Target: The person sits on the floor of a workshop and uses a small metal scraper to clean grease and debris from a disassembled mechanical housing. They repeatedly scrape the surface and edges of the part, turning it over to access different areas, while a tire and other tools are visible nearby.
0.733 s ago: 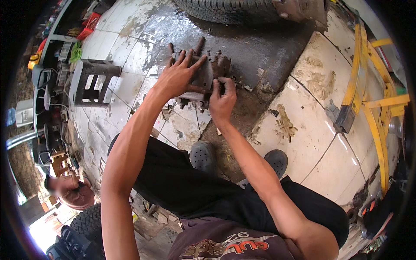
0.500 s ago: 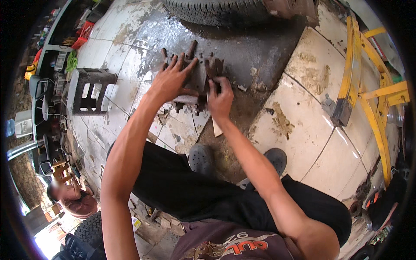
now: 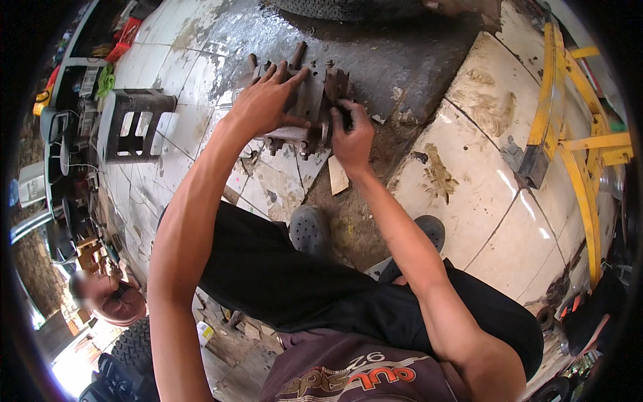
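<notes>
Metal assembly (image 3: 310, 104), dark and greasy, lies on the floor at the near edge of a dark, wet-looking patch (image 3: 402, 57), partly over the pale tiles (image 3: 495, 208) to its left. Two rods (image 3: 299, 55) jut from its far side, bolts (image 3: 305, 149) show along its near side, and a rusty brown part (image 3: 336, 84) stands up at its right end.

The person's left hand (image 3: 264, 106) keeps its place on top, fingers spread wide and thumb stretched toward the near side; it presses or steadies rather than grips. The right hand (image 3: 353, 134) has drifted slightly outward from the right end, so more of that end now shows. Its thumb and fingers are curled with a small gap between them, close beside the rusty part; whether they pinch anything small, one cannot tell. The shift suggests that the handling is centred on that end while the left hand bears on the rest.

Nearer the person, a pale flat piece (image 3: 338, 177) beside the right wrist has come into fuller view, just short of the grey shoes (image 3: 309, 229). Farther out, a tyre (image 3: 321, 8) crosses the patch's far edge, a dark stool (image 3: 114, 127) stands left, and a yellow metal frame (image 3: 552, 87) stands right.
</notes>
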`<state>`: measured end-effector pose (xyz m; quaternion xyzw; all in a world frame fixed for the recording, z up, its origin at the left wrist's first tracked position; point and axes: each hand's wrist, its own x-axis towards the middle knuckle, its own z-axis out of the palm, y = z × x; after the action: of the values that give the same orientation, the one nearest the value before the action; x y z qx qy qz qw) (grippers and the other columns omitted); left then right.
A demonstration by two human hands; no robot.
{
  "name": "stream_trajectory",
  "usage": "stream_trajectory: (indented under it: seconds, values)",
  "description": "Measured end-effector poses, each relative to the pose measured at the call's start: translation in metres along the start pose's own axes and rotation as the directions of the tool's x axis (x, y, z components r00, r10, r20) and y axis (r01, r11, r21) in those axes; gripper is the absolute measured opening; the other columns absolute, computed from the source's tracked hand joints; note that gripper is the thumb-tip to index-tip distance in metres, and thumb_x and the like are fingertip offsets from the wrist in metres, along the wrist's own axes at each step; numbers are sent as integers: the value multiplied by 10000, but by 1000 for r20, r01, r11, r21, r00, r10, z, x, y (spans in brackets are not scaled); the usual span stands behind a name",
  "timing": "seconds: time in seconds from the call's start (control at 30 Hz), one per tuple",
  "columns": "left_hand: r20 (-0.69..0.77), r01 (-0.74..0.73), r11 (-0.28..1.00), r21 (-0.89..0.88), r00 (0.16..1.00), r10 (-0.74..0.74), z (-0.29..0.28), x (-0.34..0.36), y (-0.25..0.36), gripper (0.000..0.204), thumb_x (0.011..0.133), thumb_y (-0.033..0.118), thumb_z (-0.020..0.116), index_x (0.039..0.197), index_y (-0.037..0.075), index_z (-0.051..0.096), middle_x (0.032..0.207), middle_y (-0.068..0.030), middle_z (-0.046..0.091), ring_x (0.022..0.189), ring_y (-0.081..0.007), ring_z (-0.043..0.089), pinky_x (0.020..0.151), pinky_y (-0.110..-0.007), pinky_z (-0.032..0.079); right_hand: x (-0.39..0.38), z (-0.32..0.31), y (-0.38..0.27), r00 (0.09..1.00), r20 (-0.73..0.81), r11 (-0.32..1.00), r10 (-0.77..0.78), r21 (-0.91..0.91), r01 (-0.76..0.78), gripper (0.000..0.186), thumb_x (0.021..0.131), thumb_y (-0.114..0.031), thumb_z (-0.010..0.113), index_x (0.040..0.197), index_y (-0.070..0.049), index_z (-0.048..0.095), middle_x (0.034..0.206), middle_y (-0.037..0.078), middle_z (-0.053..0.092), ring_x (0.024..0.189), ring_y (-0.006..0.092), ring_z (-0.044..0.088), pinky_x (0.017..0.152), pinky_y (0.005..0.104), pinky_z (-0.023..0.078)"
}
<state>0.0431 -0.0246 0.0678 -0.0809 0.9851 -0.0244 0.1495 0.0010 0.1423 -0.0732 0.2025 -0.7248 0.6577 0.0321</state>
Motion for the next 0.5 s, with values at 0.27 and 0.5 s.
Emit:
stream_trajectory:
  seconds: [0.27, 0.5]
  values:
    - [30, 41, 998, -41, 999, -40, -4, 0, 6, 1076, 680, 512, 821, 1548, 193, 271, 1562, -241, 271, 1410, -397, 341, 1105, -516, 378, -15, 0, -2, 985, 125, 992, 117, 22, -120, 229, 904, -165, 667, 1037, 1, 580, 941, 203, 638, 868, 392, 631, 765, 455, 487]
    - [-68, -5, 1000, -28, 998, 3, -2, -8, -3, 931, 728, 375, 822, 1513, 196, 352, 1494, -218, 406, 1320, -403, 460, 1039, -481, 456, -33, -19, 4, 899, 307, 945, 313, -4, -328, 326, 903, -149, 650, 1191, -13, 584, 987, 209, 678, 907, 380, 665, 820, 421, 517]
